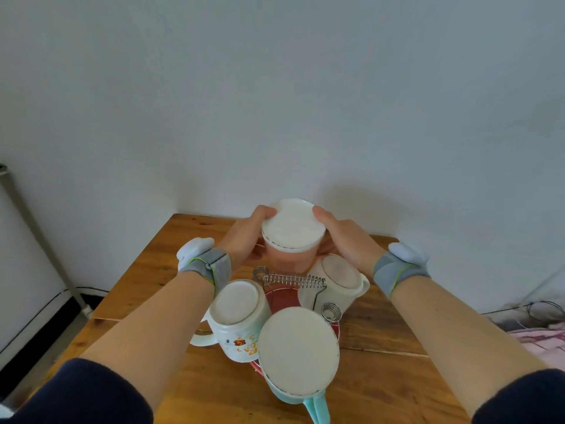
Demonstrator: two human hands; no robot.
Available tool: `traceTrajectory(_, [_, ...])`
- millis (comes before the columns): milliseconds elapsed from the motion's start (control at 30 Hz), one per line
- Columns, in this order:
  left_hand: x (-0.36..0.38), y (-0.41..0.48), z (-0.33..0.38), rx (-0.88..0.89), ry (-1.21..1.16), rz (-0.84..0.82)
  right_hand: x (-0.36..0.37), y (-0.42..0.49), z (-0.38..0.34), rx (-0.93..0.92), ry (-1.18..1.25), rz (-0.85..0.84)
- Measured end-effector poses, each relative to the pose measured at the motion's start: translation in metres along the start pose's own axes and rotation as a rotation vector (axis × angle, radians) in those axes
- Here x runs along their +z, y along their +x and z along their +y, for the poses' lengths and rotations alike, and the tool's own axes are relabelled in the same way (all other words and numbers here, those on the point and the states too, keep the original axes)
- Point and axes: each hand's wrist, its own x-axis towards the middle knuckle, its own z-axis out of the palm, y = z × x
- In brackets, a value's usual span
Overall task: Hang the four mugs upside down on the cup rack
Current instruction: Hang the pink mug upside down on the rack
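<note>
**Head view: both hands around the pink mug at the rack**

Head camera looks down on a wooden table [146, 276] where a wire cup rack [293, 281] stands on a red base. Three mugs sit upside down on it: a white flowered mug [237, 319] at left, a plain white mug [336, 283] at right, and a teal mug [298, 353] nearest the camera. At the far side, the left hand [244, 237] and right hand [348, 240] clasp an inverted pink mug [290, 237] between them, just above the rack. Grey wrist straps wrap both wrists.
</note>
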Motion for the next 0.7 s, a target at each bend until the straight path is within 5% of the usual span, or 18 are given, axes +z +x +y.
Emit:
traceTrajectory(367, [-0.002, 0.004, -0.014, -0.113, 0.082, -0.039, 0.018, 0.015, 0.017, -0.072, -0.17, 0.15])
traceTrajectory(700, [-0.009, 0.018, -0.031, -0.24, 0.195, -0.072, 0.026, 0.028, 0.023, 0.03, -0.297, 0.048])
